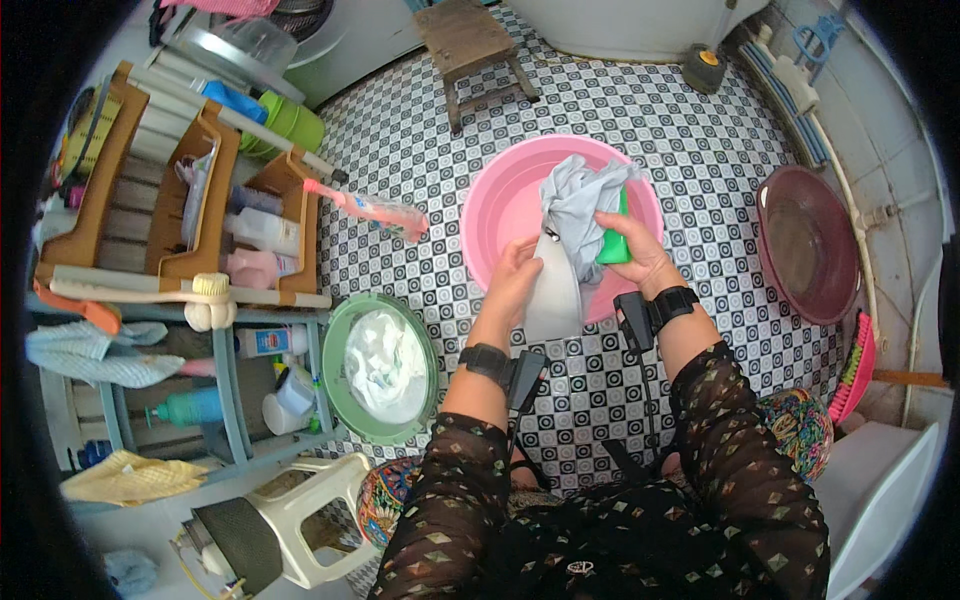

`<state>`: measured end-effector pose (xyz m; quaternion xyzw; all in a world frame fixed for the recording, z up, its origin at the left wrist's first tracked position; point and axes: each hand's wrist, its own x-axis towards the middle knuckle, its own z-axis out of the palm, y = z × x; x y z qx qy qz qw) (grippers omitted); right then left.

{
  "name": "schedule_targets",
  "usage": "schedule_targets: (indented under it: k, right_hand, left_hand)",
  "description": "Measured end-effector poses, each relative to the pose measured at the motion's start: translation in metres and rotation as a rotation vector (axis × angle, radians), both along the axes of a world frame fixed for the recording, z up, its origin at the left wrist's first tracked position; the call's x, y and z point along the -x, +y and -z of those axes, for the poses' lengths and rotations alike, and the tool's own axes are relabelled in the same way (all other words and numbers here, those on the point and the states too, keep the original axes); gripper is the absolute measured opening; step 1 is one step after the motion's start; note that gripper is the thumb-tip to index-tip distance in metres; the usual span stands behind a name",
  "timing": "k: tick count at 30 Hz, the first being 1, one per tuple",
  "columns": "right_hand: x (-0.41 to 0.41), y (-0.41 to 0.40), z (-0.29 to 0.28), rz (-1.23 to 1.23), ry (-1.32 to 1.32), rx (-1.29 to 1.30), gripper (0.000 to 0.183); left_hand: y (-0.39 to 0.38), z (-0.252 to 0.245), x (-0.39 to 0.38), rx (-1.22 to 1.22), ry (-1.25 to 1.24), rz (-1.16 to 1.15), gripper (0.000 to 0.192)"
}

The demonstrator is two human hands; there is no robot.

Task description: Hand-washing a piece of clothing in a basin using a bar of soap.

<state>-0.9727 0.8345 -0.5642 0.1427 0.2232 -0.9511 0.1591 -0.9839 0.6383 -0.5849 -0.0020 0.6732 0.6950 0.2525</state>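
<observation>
A crumpled pale grey garment is held up over a round pink plastic basin on the floor. My left hand grips a smooth, stiff-looking light band of it, with a small dark mark near its upper end. On the other side, my right hand has its thumb on the cloth and its fingers around a bright green object. The cloth hides part of that object, so I cannot tell exactly what it is. Both wrists wear black straps with small devices.
Left of the basin lie a pink plastic pouch and a green basin with white cloth in water. A maroon basin stands right, a wooden stool ahead. Shelves with bottles line the left side; a pink brush leans right.
</observation>
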Motion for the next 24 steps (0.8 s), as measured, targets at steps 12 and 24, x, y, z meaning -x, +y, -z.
schedule_targets:
  k: [12,24]
  right_hand:
    - [-0.005,-0.017,-0.050,-0.217,0.400,-1.006,0.055]
    - [-0.004,-0.027,-0.071,0.367,0.489,-1.236,0.052]
  left_hand:
    - [0.039,-0.033,0.010,-0.388,-0.159,-0.233,0.033]
    - [0.034,-0.054,0.017,-0.334,0.202,-0.271,0.016]
